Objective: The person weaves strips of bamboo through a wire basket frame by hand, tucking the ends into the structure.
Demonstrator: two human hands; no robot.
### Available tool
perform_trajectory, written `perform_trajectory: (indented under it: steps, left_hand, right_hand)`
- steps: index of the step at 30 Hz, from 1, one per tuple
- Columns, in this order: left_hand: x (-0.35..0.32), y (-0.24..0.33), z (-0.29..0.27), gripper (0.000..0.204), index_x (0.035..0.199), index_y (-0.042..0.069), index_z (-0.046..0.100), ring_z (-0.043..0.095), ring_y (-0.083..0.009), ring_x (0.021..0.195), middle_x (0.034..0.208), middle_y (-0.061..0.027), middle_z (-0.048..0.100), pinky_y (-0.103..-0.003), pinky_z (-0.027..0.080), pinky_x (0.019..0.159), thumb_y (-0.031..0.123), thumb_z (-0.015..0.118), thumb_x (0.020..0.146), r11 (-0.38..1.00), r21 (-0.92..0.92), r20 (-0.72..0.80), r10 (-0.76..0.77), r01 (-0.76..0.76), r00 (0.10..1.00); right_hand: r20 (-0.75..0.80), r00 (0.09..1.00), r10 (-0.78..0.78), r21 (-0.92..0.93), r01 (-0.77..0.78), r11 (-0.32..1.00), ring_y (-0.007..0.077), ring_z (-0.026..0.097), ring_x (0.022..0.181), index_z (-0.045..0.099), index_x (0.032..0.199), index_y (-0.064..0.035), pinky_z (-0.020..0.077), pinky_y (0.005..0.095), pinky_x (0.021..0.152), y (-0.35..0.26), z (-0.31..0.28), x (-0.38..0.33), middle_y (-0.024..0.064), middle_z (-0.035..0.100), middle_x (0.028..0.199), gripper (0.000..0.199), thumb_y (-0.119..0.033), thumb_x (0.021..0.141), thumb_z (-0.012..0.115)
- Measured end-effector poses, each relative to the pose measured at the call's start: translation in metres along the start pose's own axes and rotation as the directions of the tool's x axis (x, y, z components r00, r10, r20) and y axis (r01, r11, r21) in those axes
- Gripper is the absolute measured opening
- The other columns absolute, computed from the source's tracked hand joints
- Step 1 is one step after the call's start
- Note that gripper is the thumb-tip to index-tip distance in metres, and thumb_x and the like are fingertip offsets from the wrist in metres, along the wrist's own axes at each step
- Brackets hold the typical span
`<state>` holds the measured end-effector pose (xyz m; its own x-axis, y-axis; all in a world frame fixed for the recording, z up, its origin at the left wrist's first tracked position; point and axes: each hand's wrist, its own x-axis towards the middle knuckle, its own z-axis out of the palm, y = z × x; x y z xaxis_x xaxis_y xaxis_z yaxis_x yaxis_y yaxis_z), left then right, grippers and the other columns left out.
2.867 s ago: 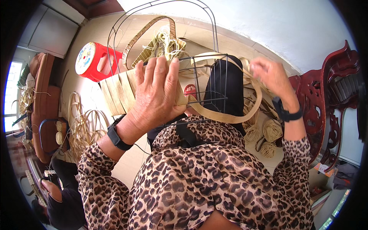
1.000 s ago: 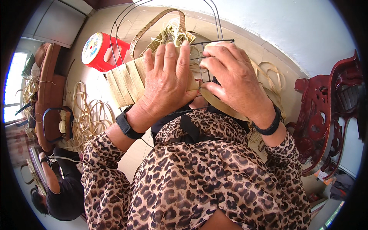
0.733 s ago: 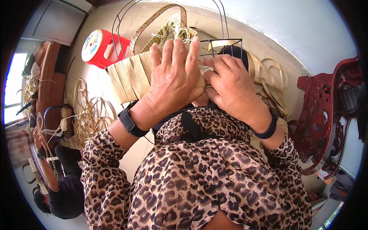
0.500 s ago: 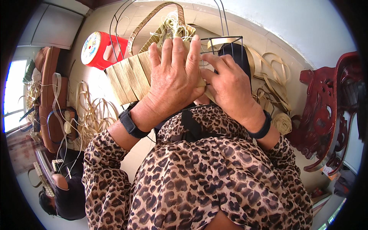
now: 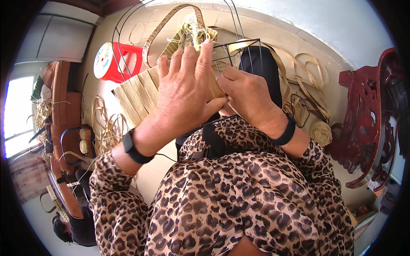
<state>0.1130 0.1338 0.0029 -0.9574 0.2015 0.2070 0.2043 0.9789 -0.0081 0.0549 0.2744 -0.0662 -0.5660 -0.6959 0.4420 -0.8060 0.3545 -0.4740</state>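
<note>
The black wire-rod frame lay before the person's lap and looked only partly covered: flat tan strips wrapped its left stretch side by side, while the right end and the visible lengths of its tall arched wire handle were bare. The left hand rested spread across the wrapping; the right hand curled closed at its right edge, whatever it pinched hidden.
</note>
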Motion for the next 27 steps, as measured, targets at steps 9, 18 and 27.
perform_trajectory:
  steps: [9,18,27]
  left_hand:
    - [-0.009,-0.026,-0.033,0.071,0.129,0.001,0.034,0.041,-0.0359,0.115,0.124,-0.0227,0.042,-0.042,0.034,0.096,0.016,0.068,0.068,0.959,-0.283,0.095,0.046,-0.018,0.994]
    - [-0.012,-0.008,-0.027,0.070,0.126,0.004,0.041,0.043,-0.0352,0.110,0.120,-0.0193,0.041,-0.040,0.037,0.091,0.010,0.069,0.062,0.929,-0.370,0.026,0.047,-0.034,0.999]
    - [0.001,0.013,0.016,0.086,0.124,0.005,0.040,0.039,-0.0388,0.107,0.115,-0.0241,0.037,-0.050,0.030,0.092,0.030,0.078,0.051,0.942,-0.282,-0.089,0.166,-0.185,0.982]
  right_hand:
    - [-0.098,0.989,-0.111,0.007,0.112,0.994,0.0194,0.057,0.065,0.052,0.069,-0.0088,0.0463,0.0305,0.048,-0.002,-0.007,0.006,0.0027,0.048,0.069,0.010,-0.004,0.064,0.058]
    - [-0.072,0.997,0.011,-0.075,-0.016,0.997,0.0185,0.057,0.062,0.051,0.070,-0.0083,0.0456,0.0293,0.047,-0.019,-0.020,-0.010,0.0032,0.048,0.068,0.006,-0.005,0.067,0.055]
    - [-0.053,0.987,0.153,-0.241,-0.162,0.957,0.0186,0.057,0.062,0.052,0.070,-0.0080,0.0464,0.0286,0.047,-0.016,-0.029,-0.024,0.0032,0.050,0.070,0.021,-0.023,0.063,0.065]
